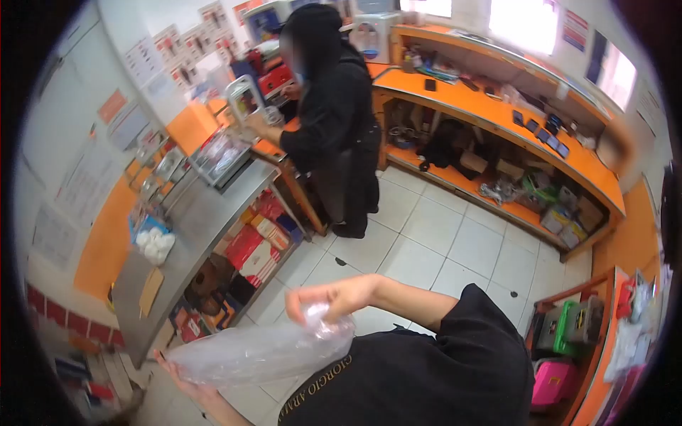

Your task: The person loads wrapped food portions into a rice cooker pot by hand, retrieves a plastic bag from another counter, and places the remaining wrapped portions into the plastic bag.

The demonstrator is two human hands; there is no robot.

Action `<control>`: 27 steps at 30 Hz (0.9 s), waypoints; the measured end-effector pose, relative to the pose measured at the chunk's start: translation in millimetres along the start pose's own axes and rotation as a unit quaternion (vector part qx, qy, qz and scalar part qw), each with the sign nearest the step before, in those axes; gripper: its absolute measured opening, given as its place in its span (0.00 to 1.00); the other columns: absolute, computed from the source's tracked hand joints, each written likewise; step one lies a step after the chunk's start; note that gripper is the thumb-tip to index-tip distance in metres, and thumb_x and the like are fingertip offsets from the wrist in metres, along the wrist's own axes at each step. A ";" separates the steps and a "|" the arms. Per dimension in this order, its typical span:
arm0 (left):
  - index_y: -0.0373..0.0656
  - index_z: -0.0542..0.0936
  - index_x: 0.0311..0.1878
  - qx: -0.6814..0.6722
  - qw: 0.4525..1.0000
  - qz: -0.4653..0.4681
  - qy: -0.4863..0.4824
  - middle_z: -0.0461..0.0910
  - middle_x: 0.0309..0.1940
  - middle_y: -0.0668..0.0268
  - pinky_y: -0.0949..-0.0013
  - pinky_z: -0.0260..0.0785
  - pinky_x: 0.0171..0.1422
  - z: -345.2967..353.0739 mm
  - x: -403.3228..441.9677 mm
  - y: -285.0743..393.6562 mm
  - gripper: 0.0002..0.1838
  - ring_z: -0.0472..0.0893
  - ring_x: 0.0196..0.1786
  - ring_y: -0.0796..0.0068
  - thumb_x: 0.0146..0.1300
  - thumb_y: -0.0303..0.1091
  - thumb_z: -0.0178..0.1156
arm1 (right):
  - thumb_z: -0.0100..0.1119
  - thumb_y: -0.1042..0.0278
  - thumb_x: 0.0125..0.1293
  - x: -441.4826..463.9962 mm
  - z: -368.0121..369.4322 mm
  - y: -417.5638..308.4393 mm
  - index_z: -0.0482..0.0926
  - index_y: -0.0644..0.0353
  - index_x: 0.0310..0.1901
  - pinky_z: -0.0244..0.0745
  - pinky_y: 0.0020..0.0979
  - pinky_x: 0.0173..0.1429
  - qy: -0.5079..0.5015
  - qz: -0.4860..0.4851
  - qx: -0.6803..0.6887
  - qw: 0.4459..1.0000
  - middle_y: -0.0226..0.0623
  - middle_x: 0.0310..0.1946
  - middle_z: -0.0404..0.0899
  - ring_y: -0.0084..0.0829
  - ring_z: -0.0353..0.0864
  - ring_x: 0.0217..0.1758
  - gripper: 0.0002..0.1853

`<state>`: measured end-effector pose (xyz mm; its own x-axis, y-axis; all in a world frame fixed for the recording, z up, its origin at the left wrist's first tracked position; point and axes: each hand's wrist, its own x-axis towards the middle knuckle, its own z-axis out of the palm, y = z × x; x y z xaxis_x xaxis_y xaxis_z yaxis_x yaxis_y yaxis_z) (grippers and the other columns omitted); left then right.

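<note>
A long clear plastic bag point(256, 353) stretches between my two hands, puffed out in front of my body. My right hand point(339, 295) is closed around its bunched end, thumb and fingers pressed on the crumpled plastic. At the opposite end, my left hand point(186, 383) holds the bag from below, its fingertips showing at the edge. Plastic covers part of the left fingers. The bag looks see-through, and I cannot make out anything inside it.
Left of me is a metal counter point(206, 216) bearing white bundles point(154, 245) and a tray point(222, 160); boxes point(252, 252) fill its lower shelf. A co-worker point(330, 121) in black stands at its far end. An orange workbench point(462, 96) holds several phones point(543, 135).
</note>
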<state>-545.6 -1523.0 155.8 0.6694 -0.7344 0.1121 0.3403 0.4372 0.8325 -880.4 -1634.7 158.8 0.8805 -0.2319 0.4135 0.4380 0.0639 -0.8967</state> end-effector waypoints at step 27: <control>0.48 0.67 0.54 0.772 0.628 0.018 -0.098 0.56 0.50 0.53 0.56 0.71 0.47 -158.7 255.5 -42.4 0.40 0.74 0.44 0.48 0.31 0.32 0.72 | 0.70 0.72 0.36 314.3 -152.9 229.9 0.59 0.41 0.60 0.76 0.38 0.38 0.242 0.262 -0.708 0.610 0.45 0.48 0.58 0.47 0.74 0.42 0.45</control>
<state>-284.2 -1646.8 63.1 0.5120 -0.8548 0.0843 -0.8200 -0.4572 0.3443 -530.8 -1841.3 58.4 0.5247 -0.8214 0.2235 -0.7781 -0.5693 -0.2655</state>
